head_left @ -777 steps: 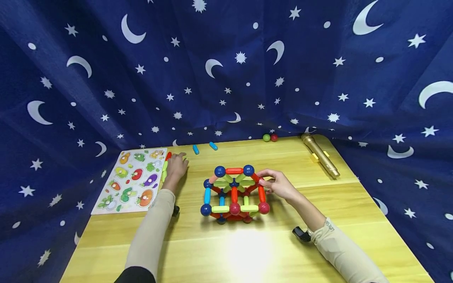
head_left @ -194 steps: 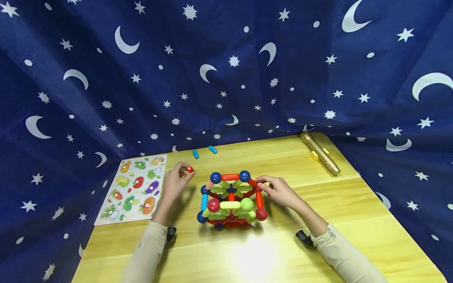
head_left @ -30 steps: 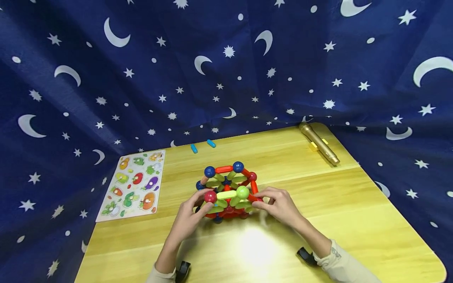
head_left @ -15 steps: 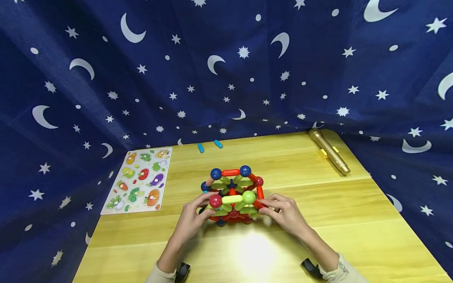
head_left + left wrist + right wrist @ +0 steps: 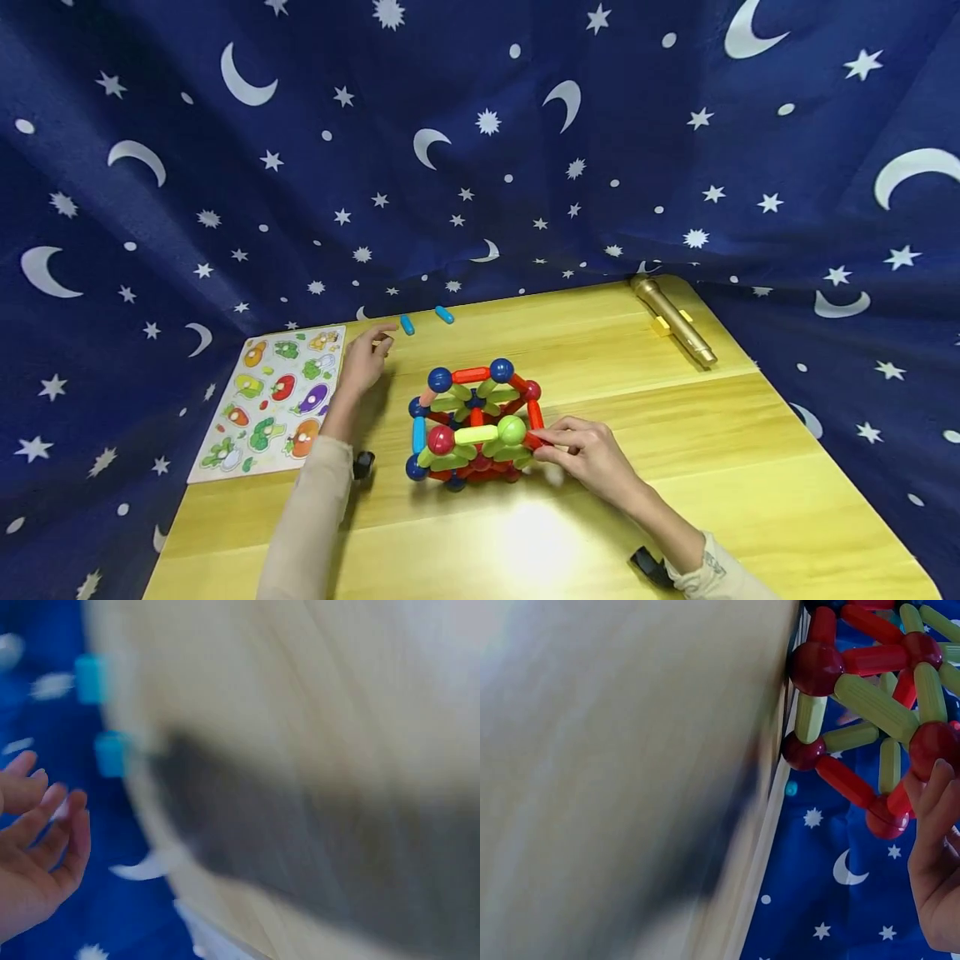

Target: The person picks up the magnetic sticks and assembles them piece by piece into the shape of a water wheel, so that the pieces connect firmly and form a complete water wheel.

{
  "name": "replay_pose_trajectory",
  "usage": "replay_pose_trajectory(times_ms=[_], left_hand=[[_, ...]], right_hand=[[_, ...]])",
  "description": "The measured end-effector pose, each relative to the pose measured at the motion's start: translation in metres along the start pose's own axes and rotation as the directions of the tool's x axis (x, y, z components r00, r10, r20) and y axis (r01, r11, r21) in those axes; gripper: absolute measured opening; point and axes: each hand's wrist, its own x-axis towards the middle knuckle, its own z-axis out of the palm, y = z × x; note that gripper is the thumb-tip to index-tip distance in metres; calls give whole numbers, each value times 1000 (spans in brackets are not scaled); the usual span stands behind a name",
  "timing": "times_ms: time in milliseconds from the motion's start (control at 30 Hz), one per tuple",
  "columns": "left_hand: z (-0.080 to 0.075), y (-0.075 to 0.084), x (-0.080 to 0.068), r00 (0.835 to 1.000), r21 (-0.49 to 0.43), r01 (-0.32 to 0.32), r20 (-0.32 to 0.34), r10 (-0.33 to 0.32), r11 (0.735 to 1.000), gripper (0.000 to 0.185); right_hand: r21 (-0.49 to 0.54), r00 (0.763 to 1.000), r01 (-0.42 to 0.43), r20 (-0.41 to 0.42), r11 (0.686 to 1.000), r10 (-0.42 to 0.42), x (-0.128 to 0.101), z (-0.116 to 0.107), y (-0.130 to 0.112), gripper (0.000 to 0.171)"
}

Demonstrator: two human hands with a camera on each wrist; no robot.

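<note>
A magnetic stick-and-ball structure (image 5: 476,435) stands on the table, built of red, yellow-green and blue rods with blue, red and green balls. My right hand (image 5: 592,457) pinches its right front corner, by a red rod and a red ball (image 5: 932,744). My left hand (image 5: 364,360) is off the structure, above the table beside the vegetable board, with relaxed fingers and nothing held. Just beyond those fingertips lies a blue rod (image 5: 407,324), with another blue rod (image 5: 445,314) to its right. In the left wrist view the left hand (image 5: 41,855) is likewise bare.
A vegetable puzzle board (image 5: 273,400) lies at the table's left edge. At the back right rests a gold microphone (image 5: 675,321) with small yellow pieces beside it. A starry blue curtain (image 5: 480,150) hangs behind the table (image 5: 750,500).
My left hand has let go of the structure's left front corner and moved away left and back towards the blue rods. The right hand keeps its hold at the right corner.
</note>
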Motion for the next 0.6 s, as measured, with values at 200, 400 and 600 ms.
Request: replay_pose_trajectory(times_ms=[200,400,600], left_hand=[[40,-37,62,974,475,5,197,-112,880,47],[54,-39,64,966,684,-64,225,-126,726,44],[50,-42,54,983,759,-173,172,63,627,29]], right_hand=[[-31,999,-23,28,999,24,-1,-2,-4,28],[-58,999,-28,45,998,31,-3,0,-6,28],[-110,999,-22,32,994,26,-2,-5,-4,29]])
